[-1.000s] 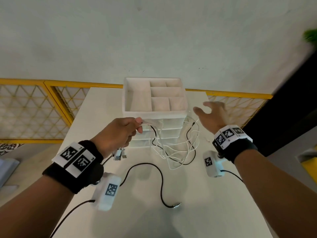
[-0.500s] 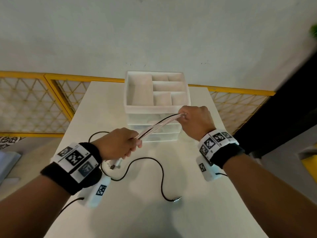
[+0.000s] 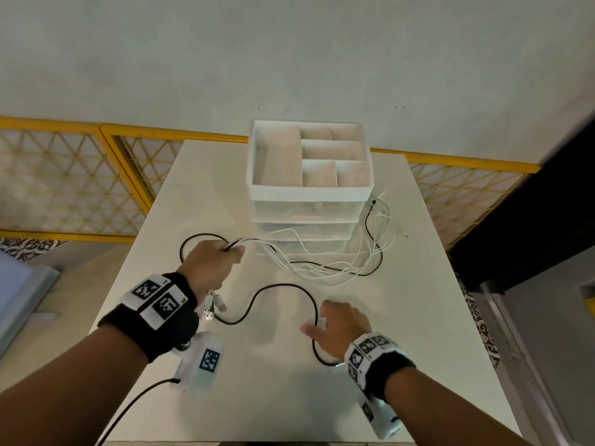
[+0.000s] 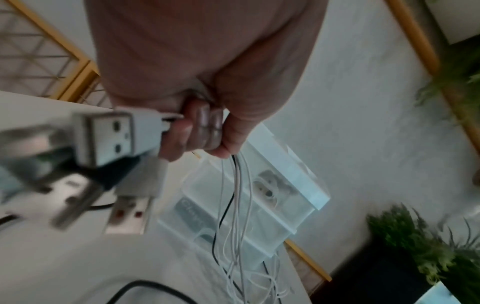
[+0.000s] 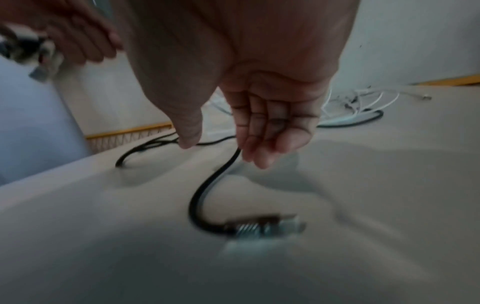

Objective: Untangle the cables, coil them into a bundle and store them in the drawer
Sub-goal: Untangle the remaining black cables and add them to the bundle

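Head view: your right hand (image 3: 343, 326) has let go, fingers (image 5: 262, 131) loose over the black cable (image 3: 283, 289), while your left hand (image 3: 211, 263) grips the white cables (image 3: 322, 268), still tangled.

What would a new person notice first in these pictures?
Probably the left hand, which grips a bunch of white and black cables trailing across the table before the white drawer unit. Nearer, the right hand reaches with relaxed fingers toward a loose black cable.

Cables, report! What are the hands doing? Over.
Left hand grips bunched white cables. Right hand open over loose black cable. Drawer unit shut.
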Motion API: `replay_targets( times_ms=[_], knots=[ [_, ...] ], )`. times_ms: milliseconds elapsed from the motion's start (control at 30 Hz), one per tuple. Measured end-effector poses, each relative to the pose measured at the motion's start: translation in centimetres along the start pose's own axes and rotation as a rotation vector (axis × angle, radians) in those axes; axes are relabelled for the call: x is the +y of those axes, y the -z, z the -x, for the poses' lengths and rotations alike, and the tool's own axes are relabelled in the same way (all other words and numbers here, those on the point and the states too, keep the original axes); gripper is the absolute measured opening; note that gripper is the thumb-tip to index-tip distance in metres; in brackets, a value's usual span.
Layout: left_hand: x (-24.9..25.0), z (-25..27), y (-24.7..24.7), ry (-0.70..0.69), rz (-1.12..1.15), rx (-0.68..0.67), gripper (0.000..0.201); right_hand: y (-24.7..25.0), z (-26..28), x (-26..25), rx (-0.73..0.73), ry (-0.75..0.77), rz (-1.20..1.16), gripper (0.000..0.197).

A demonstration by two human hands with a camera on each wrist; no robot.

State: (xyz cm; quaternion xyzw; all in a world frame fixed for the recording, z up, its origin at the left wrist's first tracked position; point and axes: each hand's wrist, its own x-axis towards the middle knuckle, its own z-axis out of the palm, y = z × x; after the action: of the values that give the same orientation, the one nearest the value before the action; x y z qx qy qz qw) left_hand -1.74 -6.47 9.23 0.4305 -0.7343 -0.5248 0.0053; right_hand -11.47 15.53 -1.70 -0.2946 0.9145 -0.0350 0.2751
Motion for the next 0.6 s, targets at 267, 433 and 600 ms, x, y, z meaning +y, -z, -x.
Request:
replay_targets(
  times_ms=[267, 433, 600],
  knots=[
    [0.4, -0.6, 2.6, -0.031, 0.085, -0.007, 0.022, 1.7, -0.2, -2.3, 0.056, 0.084, 0.076, 0.020],
    [1.0, 0.9, 1.7, -0.141, 0.032, -0.207, 0.022, 8.4, 1.5, -3.8, 0.326, 0.483, -0.404, 0.003],
    [0.5, 0.5, -1.0, -0.057, -0.016, -0.200, 0.030, 16.3, 2.5, -3.7, 0.695, 0.406, -0.563, 0.014]
  ],
)
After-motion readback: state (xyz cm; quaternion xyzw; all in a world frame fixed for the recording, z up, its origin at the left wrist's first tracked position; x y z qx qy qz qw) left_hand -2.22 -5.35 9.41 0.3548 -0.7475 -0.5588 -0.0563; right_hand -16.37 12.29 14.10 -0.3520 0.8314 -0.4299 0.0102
